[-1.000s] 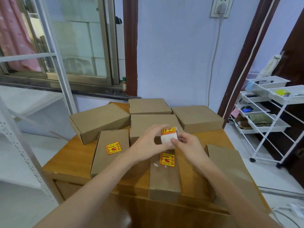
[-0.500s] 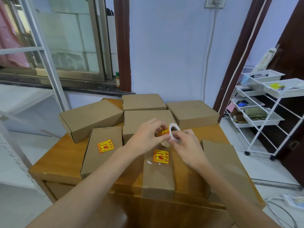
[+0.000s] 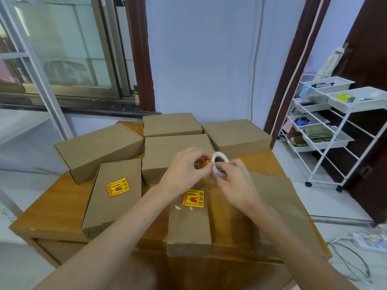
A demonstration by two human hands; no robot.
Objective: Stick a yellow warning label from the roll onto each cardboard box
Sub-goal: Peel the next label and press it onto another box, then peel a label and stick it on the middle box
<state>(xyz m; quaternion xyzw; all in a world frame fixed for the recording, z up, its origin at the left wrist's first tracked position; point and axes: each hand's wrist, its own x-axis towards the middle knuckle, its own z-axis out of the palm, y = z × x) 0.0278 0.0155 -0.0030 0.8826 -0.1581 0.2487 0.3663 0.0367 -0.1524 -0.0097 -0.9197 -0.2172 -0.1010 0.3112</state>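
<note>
Several brown cardboard boxes lie on a wooden table (image 3: 48,206). The near-left box (image 3: 114,197) carries a yellow warning label (image 3: 118,187), and so does the near-middle box (image 3: 189,225), with its label (image 3: 194,198). My right hand (image 3: 234,183) holds the white label roll (image 3: 219,164) above the middle of the table. My left hand (image 3: 184,170) pinches a yellow label (image 3: 206,162) at the roll's edge. The plain boxes include one at centre (image 3: 167,151), one at the right (image 3: 293,206) and three at the back.
A plain box (image 3: 96,147) sits far left, others at the back (image 3: 170,124) and back right (image 3: 236,135). A white wheeled rack (image 3: 326,130) with trays stands to the right by a dark door. A window fills the left wall. Cables lie on the floor at lower right.
The roll has turned in my hands so its open core now faces up, and my left fingers have taken hold of the label at its edge. The camera dipped slightly.
</note>
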